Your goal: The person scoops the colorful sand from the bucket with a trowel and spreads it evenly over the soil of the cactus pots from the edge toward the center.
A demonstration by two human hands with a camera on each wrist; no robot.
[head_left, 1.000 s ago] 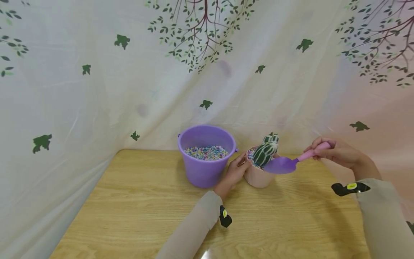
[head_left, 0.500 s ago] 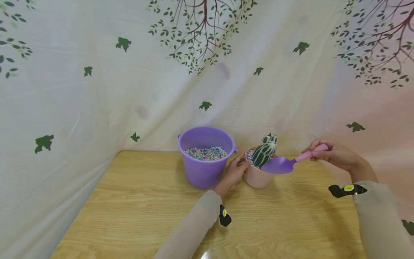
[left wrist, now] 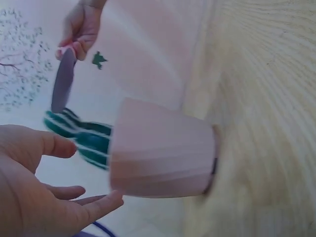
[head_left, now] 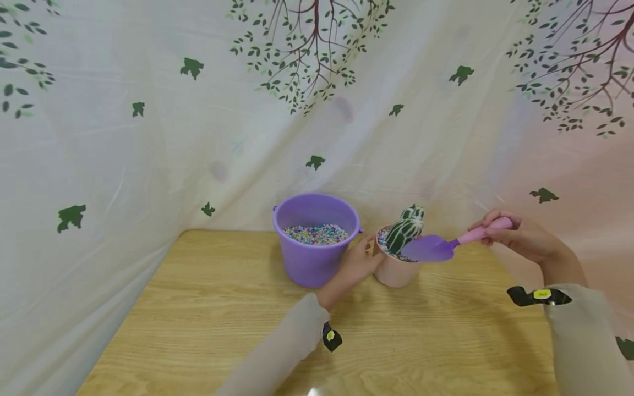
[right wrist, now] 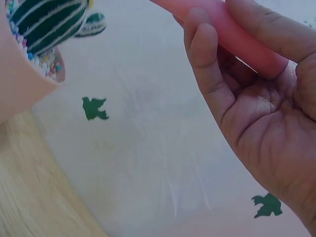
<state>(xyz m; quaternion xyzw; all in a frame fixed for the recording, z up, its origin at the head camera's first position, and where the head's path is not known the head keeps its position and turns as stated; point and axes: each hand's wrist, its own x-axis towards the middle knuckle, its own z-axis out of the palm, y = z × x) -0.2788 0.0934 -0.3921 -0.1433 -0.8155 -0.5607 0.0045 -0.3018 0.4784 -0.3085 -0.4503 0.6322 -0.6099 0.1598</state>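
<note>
My right hand grips the pink handle of a purple trowel. The blade hangs over the right side of a pink flowerpot, close to a white-striped green cactus that leans in the pot among small coloured beads. My left hand is at the pot's left rim, fingers loosely spread; one fingertip appears to touch the rim in the left wrist view. In the right wrist view, my fingers wrap the pink handle, while the blade is out of frame.
A purple bucket stands just left of the pot, with multicoloured beads in its lower part. Both stand near the back of a wooden table. Behind it hangs a pale curtain printed with branches and birds.
My left hand has loosened from the pot and shifted slightly left. The trowel blade has risen a little, and my right hand has moved slightly right in the last half second.
</note>
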